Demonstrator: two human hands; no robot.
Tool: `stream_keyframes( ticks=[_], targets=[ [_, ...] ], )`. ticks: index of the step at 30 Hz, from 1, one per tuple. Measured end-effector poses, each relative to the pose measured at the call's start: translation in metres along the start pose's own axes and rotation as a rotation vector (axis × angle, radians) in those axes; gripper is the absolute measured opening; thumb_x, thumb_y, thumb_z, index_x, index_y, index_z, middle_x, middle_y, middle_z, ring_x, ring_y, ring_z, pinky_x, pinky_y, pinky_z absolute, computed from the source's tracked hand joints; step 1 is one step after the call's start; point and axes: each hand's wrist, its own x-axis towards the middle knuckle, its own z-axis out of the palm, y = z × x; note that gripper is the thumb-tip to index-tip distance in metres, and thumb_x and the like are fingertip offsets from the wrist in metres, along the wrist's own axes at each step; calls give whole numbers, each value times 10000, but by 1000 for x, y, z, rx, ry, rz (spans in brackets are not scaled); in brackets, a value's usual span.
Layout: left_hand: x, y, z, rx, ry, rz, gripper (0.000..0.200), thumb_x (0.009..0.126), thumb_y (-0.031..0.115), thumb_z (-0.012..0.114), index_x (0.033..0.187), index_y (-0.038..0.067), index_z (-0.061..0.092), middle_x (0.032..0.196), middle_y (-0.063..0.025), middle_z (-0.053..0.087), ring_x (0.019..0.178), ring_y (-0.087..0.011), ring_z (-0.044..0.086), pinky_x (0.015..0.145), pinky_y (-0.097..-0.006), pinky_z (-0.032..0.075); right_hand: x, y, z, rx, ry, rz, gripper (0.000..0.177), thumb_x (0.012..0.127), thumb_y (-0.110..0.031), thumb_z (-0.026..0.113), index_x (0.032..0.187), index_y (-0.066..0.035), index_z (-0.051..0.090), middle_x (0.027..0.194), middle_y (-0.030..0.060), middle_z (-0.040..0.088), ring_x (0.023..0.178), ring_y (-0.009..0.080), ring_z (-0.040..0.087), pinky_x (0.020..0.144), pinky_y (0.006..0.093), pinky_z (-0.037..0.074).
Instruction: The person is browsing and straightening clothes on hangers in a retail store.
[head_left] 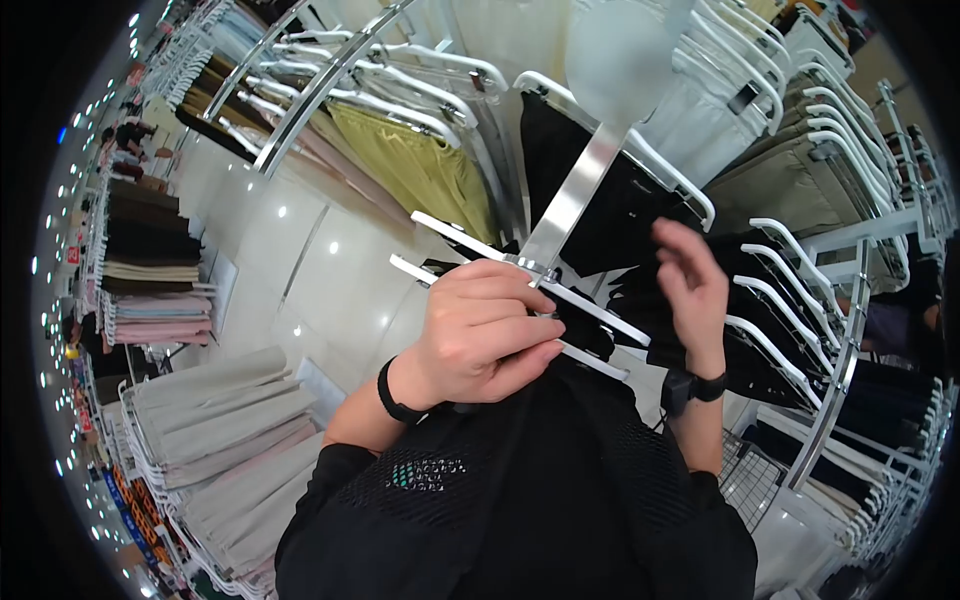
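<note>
My left hand is closed in front of my chest, its fingers wrapped at the hook of a white hanger. That hanger lies by the outer end of a flat metal display arm, and a second white hanger shows just below it. Dark clothing hangs from them, mostly hidden by my hand and body. My right hand is raised on the right, touching nothing visible, fingers loosely bent and apart, slightly blurred. It is nearest to black trousers on a white hanger behind it.
Yellow-green trousers hang on a rail at the upper left. Olive-grey trousers and white hangers fill the right racks. Pale trousers hang at lower left beside the glossy tiled floor. A wire basket stands lower right.
</note>
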Motion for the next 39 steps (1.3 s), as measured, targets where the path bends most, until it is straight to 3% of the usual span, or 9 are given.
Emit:
stream_keyframes(
  ticks=[1,4,8,12,13,14,21,24,39],
  targets=[
    [0,0,0,-6,-7,-8,98,754,104,764,836,51,753,675,-54,671,795,-248,729,799,-405,568,8,5,-3,-57,157,6,359,915,-58,711,1270,-20,673,1312,104,659,1196,174,616,998,300,489],
    [1,2,-3,-1,-29,-19,94,751,98,760,832,49,754,717,-63,707,798,-244,730,805,-402,567,38,6,-12,-498,405,-229,336,930,-93,722,1253,-12,673,1308,129,662,1211,274,628,1032,358,479],
    [1,2,-3,-4,-25,-34,94,748,93,758,830,47,756,766,-76,734,793,-240,727,812,-399,565,54,35,-19,-566,321,-81,365,943,-183,726,1265,-21,672,1311,161,657,1216,310,623,1039,356,467],
    [2,1,-5,-3,-53,-13,95,752,96,757,832,46,758,772,-78,735,793,-238,726,814,-398,564,51,56,-19,-403,171,119,366,951,-197,726,1278,-38,683,1013,106,743,926,189,685,856,312,523],
    [1,1,-4,-5,-52,-22,96,753,98,757,833,46,758,767,-76,733,794,-238,726,813,-397,564,47,60,-14,-362,161,72,355,961,-191,722,1279,-38,689,884,60,719,809,118,635,763,287,516],
    [1,1,-4,-6,-52,-27,96,753,98,757,833,46,758,767,-76,733,794,-238,726,813,-397,564,44,46,-7,-306,106,184,358,968,-176,713,1299,-42,682,889,48,694,796,107,611,741,282,502],
    [6,4,-4,-5,-43,-31,99,743,78,774,832,53,741,738,-55,704,782,-232,720,803,-392,566,12,35,-4,-302,-81,-1,348,952,-82,675,1292,-11,670,1051,104,698,863,168,614,806,289,487],
    [7,4,-4,-11,-35,-28,128,724,54,791,834,58,726,708,-32,678,777,-223,716,793,-383,569,-13,21,-14,-249,-207,120,317,957,-57,655,1269,-5,680,1042,101,704,888,178,633,837,279,490],
    [-1,3,-1,-24,-17,-59,95,760,81,727,838,30,748,817,-113,747,761,-255,714,817,-409,561,-38,10,-6,-176,-205,72,357,866,-25,736,1220,8,702,1096,118,713,943,208,667,852,315,520]
  ],
)
